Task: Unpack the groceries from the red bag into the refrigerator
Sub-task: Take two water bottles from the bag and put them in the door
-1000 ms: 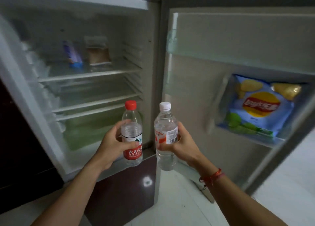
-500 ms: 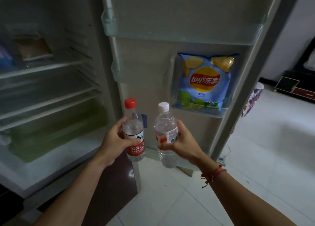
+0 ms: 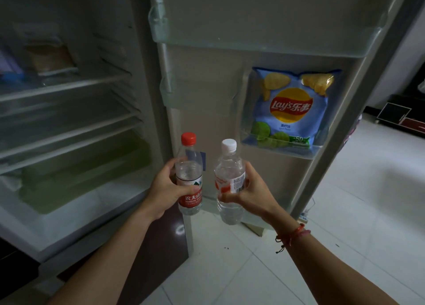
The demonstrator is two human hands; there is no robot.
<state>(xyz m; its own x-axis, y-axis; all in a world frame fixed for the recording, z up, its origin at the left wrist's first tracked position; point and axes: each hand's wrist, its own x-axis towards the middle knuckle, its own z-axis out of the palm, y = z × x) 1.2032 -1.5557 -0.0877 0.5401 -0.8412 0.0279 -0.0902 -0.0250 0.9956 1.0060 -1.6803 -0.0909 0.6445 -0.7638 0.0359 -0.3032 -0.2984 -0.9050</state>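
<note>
Head: left grip (image 3: 167, 191) clasps red-capped bottle (image 3: 189, 164), right grip (image 3: 251, 195) clasps white-capped bottle (image 3: 229, 166).

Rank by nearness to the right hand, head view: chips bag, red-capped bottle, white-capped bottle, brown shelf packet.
1. White-capped bottle: held in the right hand.
2. Red-capped bottle: just left, in left hand.
3. Chips bag: door bin, upper right.
4. Brown packet: far-left fridge shelf.

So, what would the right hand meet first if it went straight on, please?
The white-capped water bottle in the right hand would probably touch the refrigerator door's inner panel first, left of the Lay's chips bag; depth is unclear.
</note>
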